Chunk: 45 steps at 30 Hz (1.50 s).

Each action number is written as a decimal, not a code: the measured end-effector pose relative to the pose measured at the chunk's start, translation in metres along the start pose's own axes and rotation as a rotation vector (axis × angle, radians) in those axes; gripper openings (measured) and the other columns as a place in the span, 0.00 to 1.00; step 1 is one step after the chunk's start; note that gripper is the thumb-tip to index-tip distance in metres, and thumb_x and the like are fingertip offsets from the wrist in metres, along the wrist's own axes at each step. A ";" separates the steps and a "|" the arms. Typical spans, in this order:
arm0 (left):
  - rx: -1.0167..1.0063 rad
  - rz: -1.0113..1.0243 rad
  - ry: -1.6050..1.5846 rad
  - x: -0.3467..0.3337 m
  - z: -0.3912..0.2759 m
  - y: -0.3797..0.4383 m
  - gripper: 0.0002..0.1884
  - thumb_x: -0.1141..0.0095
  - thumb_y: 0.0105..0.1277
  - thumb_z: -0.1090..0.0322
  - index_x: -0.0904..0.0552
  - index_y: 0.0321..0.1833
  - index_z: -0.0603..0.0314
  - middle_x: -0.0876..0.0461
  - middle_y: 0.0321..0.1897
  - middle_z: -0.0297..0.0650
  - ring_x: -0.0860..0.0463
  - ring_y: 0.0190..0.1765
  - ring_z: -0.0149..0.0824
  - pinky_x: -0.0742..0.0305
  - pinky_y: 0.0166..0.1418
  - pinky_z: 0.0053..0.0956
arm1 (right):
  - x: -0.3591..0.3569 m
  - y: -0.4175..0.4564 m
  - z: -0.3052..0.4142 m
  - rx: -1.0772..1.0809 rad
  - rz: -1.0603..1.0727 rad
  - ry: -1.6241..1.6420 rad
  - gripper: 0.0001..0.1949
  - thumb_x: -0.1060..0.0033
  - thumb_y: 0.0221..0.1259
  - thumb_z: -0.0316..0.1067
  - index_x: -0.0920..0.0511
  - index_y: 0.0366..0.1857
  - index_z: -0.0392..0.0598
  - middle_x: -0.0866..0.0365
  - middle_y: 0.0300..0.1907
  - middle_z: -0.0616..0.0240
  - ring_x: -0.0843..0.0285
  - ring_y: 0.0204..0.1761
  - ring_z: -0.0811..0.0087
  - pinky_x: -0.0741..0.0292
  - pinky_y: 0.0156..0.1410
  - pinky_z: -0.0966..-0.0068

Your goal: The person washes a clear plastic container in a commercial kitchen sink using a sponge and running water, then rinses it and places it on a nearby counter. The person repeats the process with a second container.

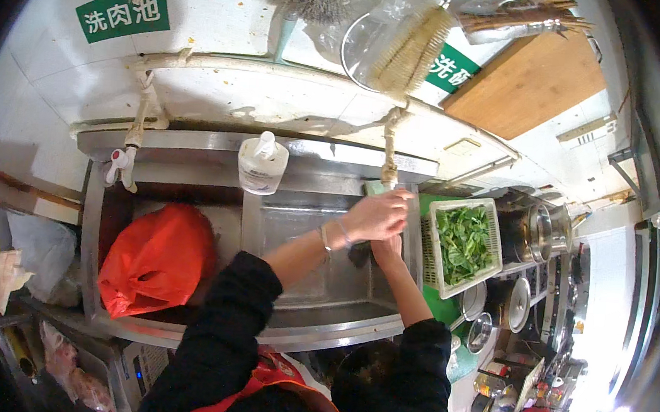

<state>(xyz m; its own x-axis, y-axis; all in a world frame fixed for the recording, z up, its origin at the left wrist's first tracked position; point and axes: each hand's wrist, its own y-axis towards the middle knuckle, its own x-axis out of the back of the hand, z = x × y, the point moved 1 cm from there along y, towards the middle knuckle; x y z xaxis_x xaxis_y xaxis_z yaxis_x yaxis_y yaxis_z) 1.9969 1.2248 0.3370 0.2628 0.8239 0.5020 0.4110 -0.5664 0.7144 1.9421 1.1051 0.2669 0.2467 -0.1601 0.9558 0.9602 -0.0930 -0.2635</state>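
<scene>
My left hand (380, 214) is over the right basin of a stainless steel sink (307, 274), just below and in front of the wall tap (389, 173). Its fingers are curled, and the tap's outlet is hidden behind it. A bracelet circles that wrist. Under it, partly covered, is my right hand (387, 249), close to the basin's right wall. Whether either hand grips anything cannot be seen. A dark patch (359, 256) shows on the basin beside my right hand. A red plastic bag (160, 259) bulges in the left basin.
A white pump bottle (262, 164) stands on the back ledge between the basins. Right of the sink, a white plastic basket (497, 242) holds leafy greens (462, 237). Pots (523, 305) stand farther right. Another tap (121, 165) overhangs the left basin. A wooden board (528, 85) leans on the wall.
</scene>
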 end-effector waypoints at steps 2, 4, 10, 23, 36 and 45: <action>-0.049 0.035 -0.069 0.003 0.004 -0.002 0.04 0.43 0.53 0.72 0.25 0.28 0.62 0.25 0.36 0.38 0.32 0.60 0.39 0.29 0.56 0.30 | 0.003 -0.025 -0.019 0.202 -0.209 -0.109 0.14 0.57 0.56 0.28 0.29 0.47 0.39 0.28 0.51 0.51 0.27 0.51 0.56 0.26 0.50 0.64; -0.020 -0.016 -0.123 0.003 0.004 -0.008 0.06 0.44 0.53 0.72 0.23 0.33 0.62 0.26 0.43 0.39 0.33 0.61 0.41 0.31 0.58 0.32 | 0.007 -0.044 -0.041 0.352 -0.458 -0.121 0.17 0.53 0.56 0.28 0.31 0.50 0.39 0.28 0.51 0.52 0.26 0.51 0.57 0.26 0.51 0.67; 0.382 -0.455 -0.080 0.005 0.003 -0.101 0.14 0.45 0.55 0.72 0.26 0.45 0.62 0.26 0.49 0.46 0.28 0.53 0.47 0.34 0.57 0.36 | 0.029 -0.110 -0.083 0.487 -0.715 -0.052 0.15 0.49 0.50 0.22 0.26 0.44 0.35 0.23 0.45 0.51 0.24 0.48 0.57 0.25 0.51 0.68; 1.163 -0.319 -0.150 0.036 -0.069 -0.325 0.08 0.52 0.56 0.77 0.25 0.39 0.67 0.22 0.33 0.41 0.22 0.37 0.33 0.28 0.42 0.24 | 0.056 -0.184 -0.071 0.289 -0.811 0.065 0.13 0.47 0.51 0.21 0.24 0.43 0.36 0.22 0.43 0.52 0.22 0.47 0.59 0.25 0.50 0.71; 1.120 -0.303 -0.258 0.077 -0.079 -0.347 0.06 0.52 0.59 0.78 0.26 0.38 0.68 0.21 0.34 0.40 0.20 0.35 0.31 0.25 0.39 0.22 | 0.048 -0.207 -0.069 0.242 -0.889 0.027 0.12 0.46 0.53 0.27 0.23 0.43 0.42 0.20 0.40 0.56 0.20 0.40 0.62 0.23 0.41 0.72; 1.180 -0.226 -0.304 0.075 -0.078 -0.365 0.05 0.55 0.60 0.78 0.25 0.36 0.66 0.22 0.29 0.36 0.21 0.29 0.29 0.27 0.36 0.21 | 0.041 -0.228 -0.083 0.041 -0.947 0.216 0.19 0.53 0.52 0.23 0.26 0.50 0.49 0.20 0.36 0.60 0.21 0.33 0.61 0.24 0.36 0.68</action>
<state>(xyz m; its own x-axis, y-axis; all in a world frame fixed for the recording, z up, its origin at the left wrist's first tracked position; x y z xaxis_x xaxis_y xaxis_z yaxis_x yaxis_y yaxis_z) 1.7989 1.4922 0.1519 0.2107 0.9611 0.1788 0.9667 -0.1777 -0.1842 1.7224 1.0378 0.3557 -0.6559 -0.2138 0.7239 0.7535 -0.2423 0.6112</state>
